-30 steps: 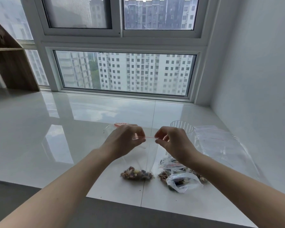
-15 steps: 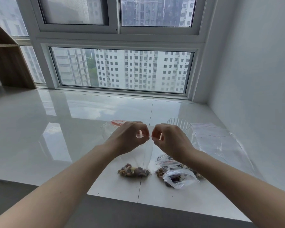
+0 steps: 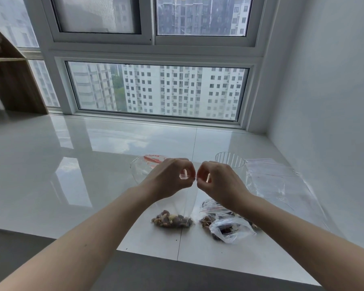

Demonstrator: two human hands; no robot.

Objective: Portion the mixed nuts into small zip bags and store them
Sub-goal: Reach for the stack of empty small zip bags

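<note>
At the frame's centre the left hand and right hand are pinching the top seal of a small zip bag between thumb and fingertips, its mixed nuts resting on the white tiled ledge below

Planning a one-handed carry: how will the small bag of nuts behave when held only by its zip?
The small zip bag, pinched by left hand and right hand, is thin film, likely floppy. Nuts pooled low probably make it swing. Smooth plastic may slip.
</note>
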